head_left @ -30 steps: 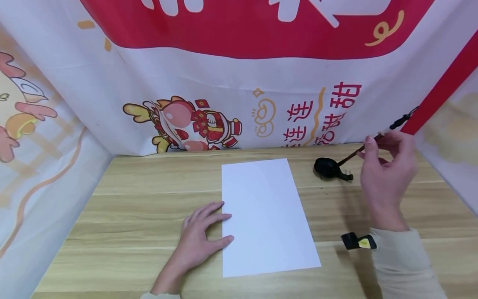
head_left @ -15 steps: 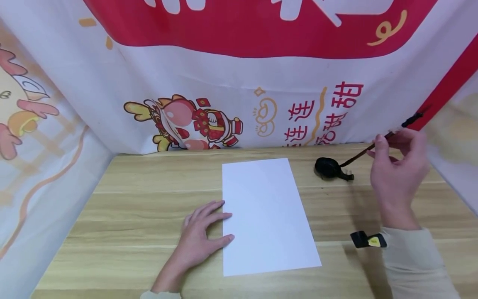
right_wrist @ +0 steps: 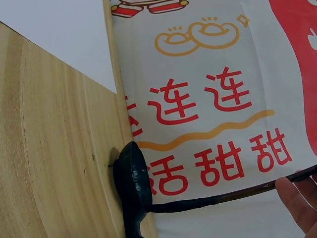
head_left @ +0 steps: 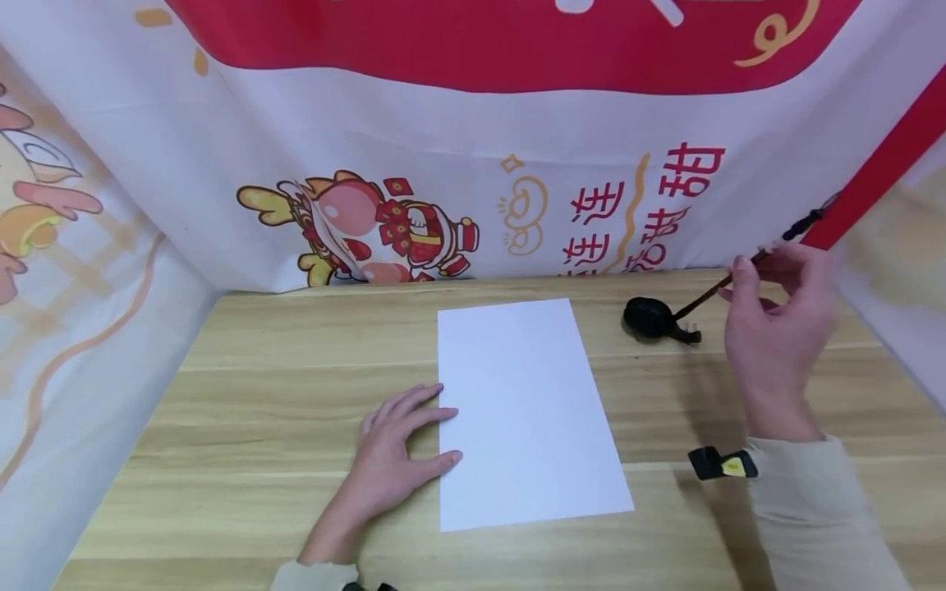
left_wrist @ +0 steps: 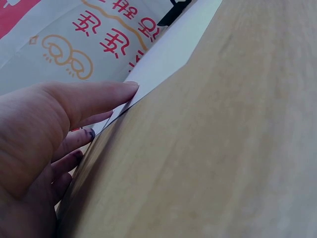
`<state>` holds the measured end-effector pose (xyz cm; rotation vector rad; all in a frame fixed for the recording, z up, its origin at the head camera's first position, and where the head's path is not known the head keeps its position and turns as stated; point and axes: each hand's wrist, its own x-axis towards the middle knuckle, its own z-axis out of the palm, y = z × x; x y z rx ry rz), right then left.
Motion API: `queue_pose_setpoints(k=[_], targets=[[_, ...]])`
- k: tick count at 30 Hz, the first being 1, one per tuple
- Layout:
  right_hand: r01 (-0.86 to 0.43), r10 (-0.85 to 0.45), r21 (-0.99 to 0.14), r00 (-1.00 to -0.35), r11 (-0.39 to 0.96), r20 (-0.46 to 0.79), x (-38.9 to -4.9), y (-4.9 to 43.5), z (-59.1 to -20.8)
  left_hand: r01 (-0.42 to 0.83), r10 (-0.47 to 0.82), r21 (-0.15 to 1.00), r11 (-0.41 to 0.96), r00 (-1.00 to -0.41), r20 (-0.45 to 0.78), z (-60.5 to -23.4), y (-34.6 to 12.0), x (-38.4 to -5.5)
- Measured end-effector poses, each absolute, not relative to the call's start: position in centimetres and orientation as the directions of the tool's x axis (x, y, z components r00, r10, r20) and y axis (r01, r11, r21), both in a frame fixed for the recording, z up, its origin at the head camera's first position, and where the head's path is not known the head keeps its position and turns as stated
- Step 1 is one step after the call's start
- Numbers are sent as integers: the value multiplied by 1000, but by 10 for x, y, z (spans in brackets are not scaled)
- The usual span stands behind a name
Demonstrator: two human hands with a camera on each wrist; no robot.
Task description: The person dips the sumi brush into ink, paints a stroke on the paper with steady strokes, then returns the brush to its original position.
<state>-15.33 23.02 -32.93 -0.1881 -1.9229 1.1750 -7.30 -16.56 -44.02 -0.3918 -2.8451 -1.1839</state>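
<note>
My right hand (head_left: pixel 783 328) pinches the shaft of a calligraphy brush (right_wrist: pixel 237 195), which slants down to the left. The brush's dark lower end meets the rim of a small black ink dish (head_left: pixel 649 318), and its hanging loop points up to the right. In the right wrist view the ink dish (right_wrist: pixel 132 178) shows a rounded bowl with a narrow stem. A blank white sheet of paper (head_left: pixel 528 419) lies left of the dish. My left hand (head_left: pixel 392 460) rests on its left edge, thumb and fingers spread. Dark smudges mark some left fingertips (left_wrist: pixel 89 134).
The wood-grain table (head_left: pixel 244 410) meets a printed fabric backdrop (head_left: pixel 414 131) close behind the dish. Fabric side walls (head_left: pixel 96 271) stand at left and right. A dark strap with a yellow label (head_left: pixel 724 465) sits at my right cuff.
The right hand has shifted right, then slightly back left, tilting the brush shaft while its lower end stays at the dish. The head view has tipped down slightly. The left hand stays on the paper.
</note>
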Motion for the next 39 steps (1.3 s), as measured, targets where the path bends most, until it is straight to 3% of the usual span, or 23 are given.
queue_pose_setpoints(k=[11, 23, 39], targets=[[-315, 562, -800, -581, 511, 589, -155, 236, -324, 241, 210, 693, 680, -969, 131, -441, -165, -72], [-272, 512, -774, -619, 572, 595, -158, 233, -338, 242, 212, 698, 674, -968, 131, -441, -165, -72], [-270, 496, -752, -611, 602, 617, -158, 234, -331, 227, 207, 700, 677, -972, 114, -439, -166, -72]])
